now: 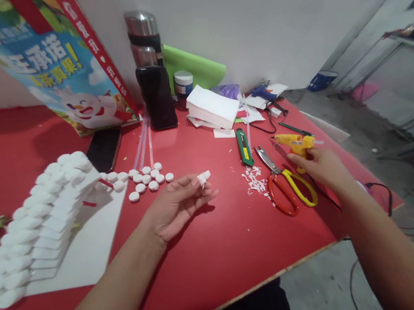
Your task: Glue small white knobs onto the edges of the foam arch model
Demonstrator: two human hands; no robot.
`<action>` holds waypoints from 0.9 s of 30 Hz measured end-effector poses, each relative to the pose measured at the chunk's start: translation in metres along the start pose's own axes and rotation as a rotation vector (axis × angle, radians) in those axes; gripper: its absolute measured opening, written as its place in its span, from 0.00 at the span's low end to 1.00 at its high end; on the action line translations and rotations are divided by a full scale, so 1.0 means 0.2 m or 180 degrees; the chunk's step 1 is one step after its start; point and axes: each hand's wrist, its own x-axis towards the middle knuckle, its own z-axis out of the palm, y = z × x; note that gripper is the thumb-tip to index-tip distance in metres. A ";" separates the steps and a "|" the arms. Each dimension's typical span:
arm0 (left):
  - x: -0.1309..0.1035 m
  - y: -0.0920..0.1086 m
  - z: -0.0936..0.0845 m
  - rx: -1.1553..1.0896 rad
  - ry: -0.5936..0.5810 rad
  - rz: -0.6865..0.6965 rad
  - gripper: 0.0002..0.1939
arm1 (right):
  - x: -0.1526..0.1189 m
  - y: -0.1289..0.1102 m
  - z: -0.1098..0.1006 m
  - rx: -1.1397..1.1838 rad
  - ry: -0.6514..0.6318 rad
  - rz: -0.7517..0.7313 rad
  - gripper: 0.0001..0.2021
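My left hand (184, 198), palm turned up over the red table, pinches a small white piece (204, 177) between thumb and fingers; its exact kind is too small to make out. My right hand (322, 167) is closed round the handle of a yellow hot glue gun (301, 145), whose nozzle points left. Just below it lie scissors (280, 179) with one red and one yellow handle. Several small white discs (147, 177) are scattered left of my left hand. Farther left, overlapping white cards with puffy round white pads (30, 221) stand in rows on a white sheet (89, 259).
A green utility knife (244, 147) lies above white paper scraps (255, 179). Behind are stacked white papers (212, 106), a blue glue gun (264, 93), a black phone-like slab (156, 97), a steel flask (143, 33) and a large printed bag (57, 63). The table's edge (289, 268) runs in front.
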 end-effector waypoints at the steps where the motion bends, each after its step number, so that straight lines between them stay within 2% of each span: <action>1: 0.00 0.00 0.00 0.0067 0.0022 0.0065 0.13 | 0.02 0.00 0.03 -0.0041 0.0084 0.0206 0.22; 3: 0.01 0.00 0.00 0.0213 0.0122 0.0227 0.15 | 0.04 -0.01 0.07 0.0315 0.0264 0.0684 0.19; 5: 0.01 0.01 0.00 0.0306 0.0267 0.0378 0.15 | 0.04 -0.04 0.07 0.0980 0.0432 0.0947 0.12; 8: 0.01 0.03 -0.01 0.0268 0.0412 0.0527 0.13 | -0.01 -0.16 0.03 0.1707 0.0438 0.0823 0.08; 11: 0.01 0.05 -0.01 0.0107 0.0525 0.0476 0.09 | -0.10 -0.38 0.00 0.2527 0.0309 0.0491 0.09; 13: 0.02 0.07 -0.01 -0.0080 0.0642 0.0347 0.06 | -0.17 -0.54 0.04 0.3095 -0.0335 0.0469 0.09; 16: 0.02 0.08 0.02 -0.0346 0.0812 0.0137 0.06 | -0.26 -0.70 0.19 0.3271 -0.1063 0.0160 0.10; 18: 0.01 0.08 0.03 -0.0356 0.0854 0.0149 0.07 | -0.29 -0.73 0.31 0.3163 -0.1379 -0.0242 0.12; 21: 0.01 0.08 0.02 -0.0068 0.0898 0.0526 0.05 | -0.32 -0.70 0.44 0.2893 -0.1877 -0.0626 0.15; 24: 0.02 0.07 0.00 0.0272 0.0981 0.0898 0.12 | -0.34 -0.64 0.50 0.2692 -0.2012 -0.0792 0.17; 27: 0.03 0.05 -0.02 0.0461 0.1040 0.1013 0.18 | -0.36 -0.61 0.51 0.2625 -0.2104 -0.0842 0.17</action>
